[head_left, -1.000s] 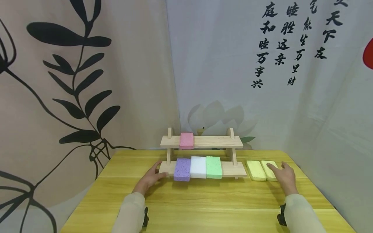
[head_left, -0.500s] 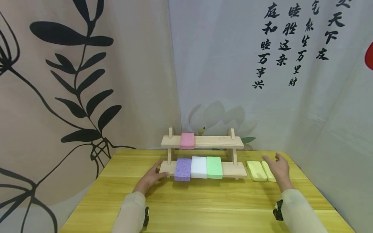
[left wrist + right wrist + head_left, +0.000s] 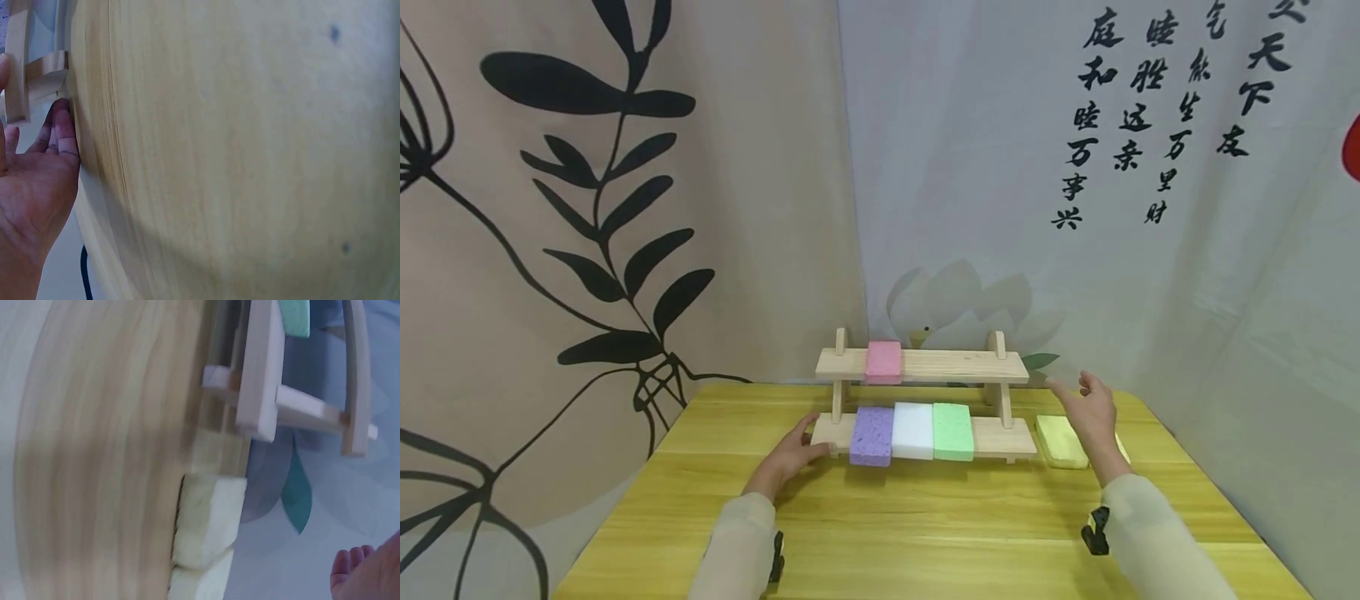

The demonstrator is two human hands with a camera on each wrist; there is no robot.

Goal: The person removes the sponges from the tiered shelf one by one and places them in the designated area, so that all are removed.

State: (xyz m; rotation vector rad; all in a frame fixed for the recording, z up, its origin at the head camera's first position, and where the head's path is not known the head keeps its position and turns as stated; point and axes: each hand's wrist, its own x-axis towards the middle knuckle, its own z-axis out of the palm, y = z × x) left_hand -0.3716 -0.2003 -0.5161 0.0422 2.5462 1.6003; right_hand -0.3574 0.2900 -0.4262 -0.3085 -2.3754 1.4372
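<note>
A small two-tier wooden rack (image 3: 1000, 367) stands at the back of the table. My left hand (image 3: 788, 458) holds the left end of its lower shelf, thumb at the front edge and fingers around the far side. On that shelf sit a purple sponge (image 3: 871, 437), a white sponge (image 3: 913, 431) and a green sponge (image 3: 952, 432) side by side. A pink sponge (image 3: 883, 362) lies on the upper shelf. Right of the rack, my right hand (image 3: 1090, 412) is raised with fingers spread and nothing in it. Two yellow sponges (image 3: 209, 519) lie below it, one mostly hidden by that hand in the head view.
The wood-grain table (image 3: 925, 533) reaches toward me in front of the rack. Fabric backdrops (image 3: 760, 208) with printed plants and writing hang close behind and to the right. Bare shelf shows right of the green sponge and on both sides of the pink one.
My right hand has lifted from above the right yellow sponge and moved up and left toward the rack, empty. The left hand stays at the rack's end. The view has shifted slightly.
</note>
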